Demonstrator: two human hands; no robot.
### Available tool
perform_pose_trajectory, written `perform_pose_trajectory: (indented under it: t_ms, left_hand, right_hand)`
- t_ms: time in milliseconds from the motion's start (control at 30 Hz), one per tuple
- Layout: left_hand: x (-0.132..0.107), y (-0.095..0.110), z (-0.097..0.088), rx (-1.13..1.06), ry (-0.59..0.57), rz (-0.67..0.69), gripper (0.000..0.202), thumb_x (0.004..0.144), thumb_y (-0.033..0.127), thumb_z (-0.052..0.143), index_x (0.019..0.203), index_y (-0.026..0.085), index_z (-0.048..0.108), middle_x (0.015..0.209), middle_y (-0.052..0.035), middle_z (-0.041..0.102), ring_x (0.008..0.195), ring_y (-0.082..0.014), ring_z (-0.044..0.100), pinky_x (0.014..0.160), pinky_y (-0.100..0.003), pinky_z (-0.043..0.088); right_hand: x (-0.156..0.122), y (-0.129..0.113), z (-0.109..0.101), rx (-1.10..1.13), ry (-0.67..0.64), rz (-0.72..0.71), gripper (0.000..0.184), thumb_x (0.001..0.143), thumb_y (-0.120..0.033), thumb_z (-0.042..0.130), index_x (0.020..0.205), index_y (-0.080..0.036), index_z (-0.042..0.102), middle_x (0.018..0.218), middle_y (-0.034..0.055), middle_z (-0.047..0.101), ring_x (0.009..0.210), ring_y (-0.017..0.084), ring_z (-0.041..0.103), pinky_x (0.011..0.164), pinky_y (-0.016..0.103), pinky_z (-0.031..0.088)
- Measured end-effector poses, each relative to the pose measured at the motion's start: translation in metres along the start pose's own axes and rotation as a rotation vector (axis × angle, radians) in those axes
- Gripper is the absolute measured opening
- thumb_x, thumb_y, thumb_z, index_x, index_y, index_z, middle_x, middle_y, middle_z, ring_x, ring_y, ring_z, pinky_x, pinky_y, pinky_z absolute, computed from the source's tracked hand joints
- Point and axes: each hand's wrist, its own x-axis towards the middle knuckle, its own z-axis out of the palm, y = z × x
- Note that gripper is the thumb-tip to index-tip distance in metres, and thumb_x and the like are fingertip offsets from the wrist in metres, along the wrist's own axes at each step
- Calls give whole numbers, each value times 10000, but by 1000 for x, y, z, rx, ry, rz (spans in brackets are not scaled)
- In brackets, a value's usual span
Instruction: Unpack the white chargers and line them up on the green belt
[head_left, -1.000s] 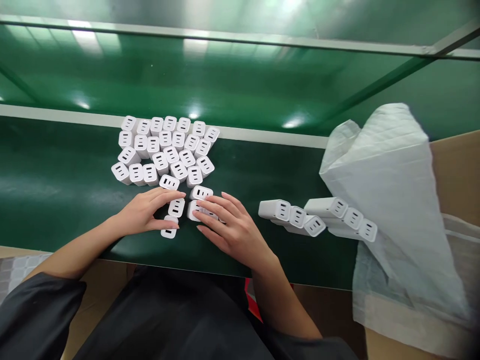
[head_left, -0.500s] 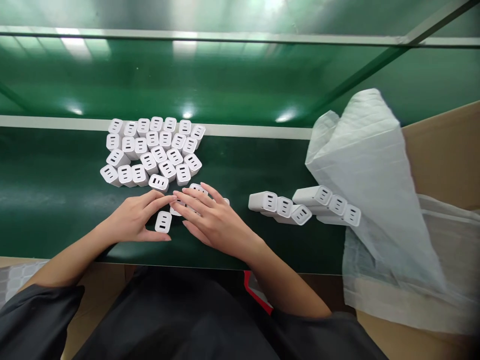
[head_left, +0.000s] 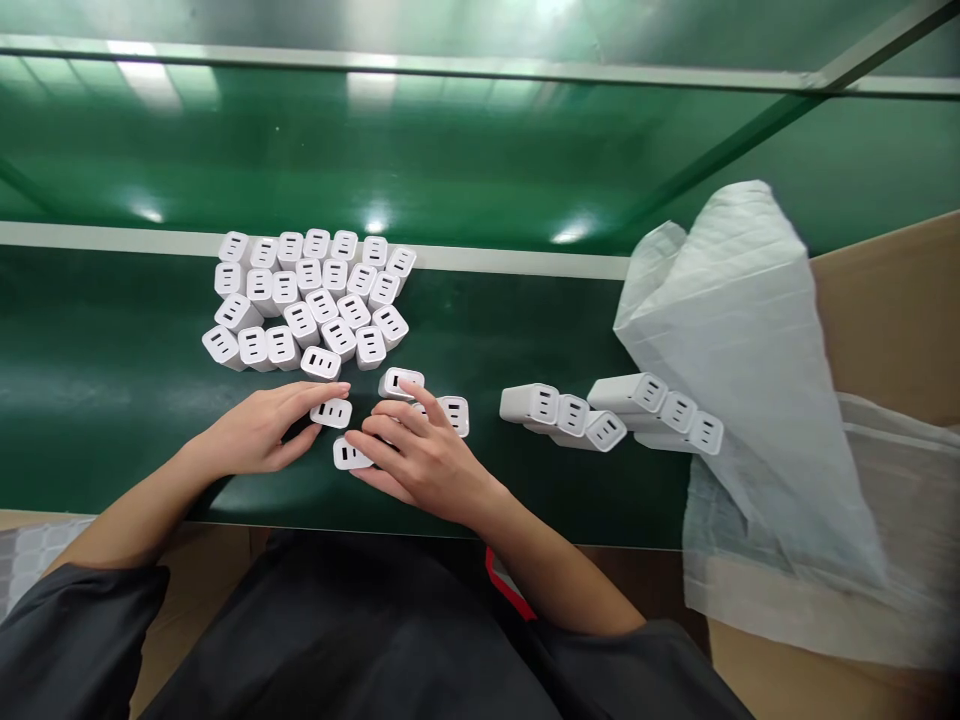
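Resting with fingers apart, both hands [head_left: 427, 455] touch loose chargers [head_left: 332, 412] near the belt edge [head_left: 315, 522].

Cardboard box [head_left: 892, 300] cut off at right edge, chargers [head_left: 352, 455] partly under right hand [head_left: 424, 460] (count unclear)

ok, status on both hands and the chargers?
Left hand fingertips on one white charger, no full grip. Right hand spread over loose chargers. Standing block of chargers behind. Toppled row right, beside foam sheet.
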Motion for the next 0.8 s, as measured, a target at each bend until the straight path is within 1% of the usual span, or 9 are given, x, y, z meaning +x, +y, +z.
perform_pose_trajectory:
  t_ms: [67,133,233,300,367,433,533,633,800]
  left_hand:
    - [1,1,3,-35,-24,3,559,942,142,453,1477,236,320,1351,-104,581,1232,-212,577,989,-345,520]
    - [2,3,5,-77,-48,46,582,947,175,451,1500,232,278,1397,-122,536,1294,-236,520,1027,-383,499]
    - [4,6,8,-8,-3,120,716,911,379,596,1516,214,251,1407,-160,497,1303,-294,493,1028,-429,492]
    - [5,7,12,101,47,134,836,847,487,681,1513,208,260,1357,-170,512,1238,-305,533,979,-430,513]
    - [5,8,15,152,55,127,814,856,460,682,1510,210,266,1312,-162,528,1184,-283,558,939,-407,525]
    - [7,8,16,124,30,114,735,892,361,646,1506,215,268,1299,-148,533,1175,-260,554,938,-389,520]
    - [8,7,13,26,-10,103,682,889,253,605,1493,222,289,1317,-127,531,1226,-251,515,1011,-400,485]
    - [9,6,8,-16,-69,109,695,854,176,574,1491,221,301,1355,-110,525,1306,-260,452,1083,-417,438]
    - [8,10,-1,94,-148,142,729,812,95,492,1502,218,295,1415,-101,505,1363,-265,410,1130,-434,388]
  right_hand:
    - [2,-6,4,-9,40,2,171,967,-341,582,1024,-198,656,913,20,679,985,190,577,1190,456,247]
    - [4,-11,6,-5,90,32,234,956,-416,594,974,-190,653,888,24,676,937,191,585,1185,459,248]
    - [4,-7,1,100,185,98,326,920,-516,613,949,-193,637,857,24,670,884,186,601,1124,439,339]
    - [0,4,-9,194,243,172,266,916,-467,634,959,-204,625,858,21,671,872,180,614,1050,416,417]
    - [-6,19,-23,252,243,247,185,919,-371,647,1006,-210,620,895,29,676,882,185,621,982,404,460]
    - [-14,33,-36,271,163,287,194,929,-319,636,1086,-207,614,967,54,678,919,204,621,931,409,477]
    - [-23,45,-48,297,4,301,244,945,-316,611,1167,-215,609,1080,86,658,997,231,607,904,415,485]
    - [-27,49,-54,352,-119,272,280,949,-265,577,1226,-227,598,1158,94,625,1076,234,583,963,427,471]
    - [-20,49,-68,336,-335,151,520,878,-54,453,1370,-213,513,1336,117,537,1221,239,513,1051,454,413]
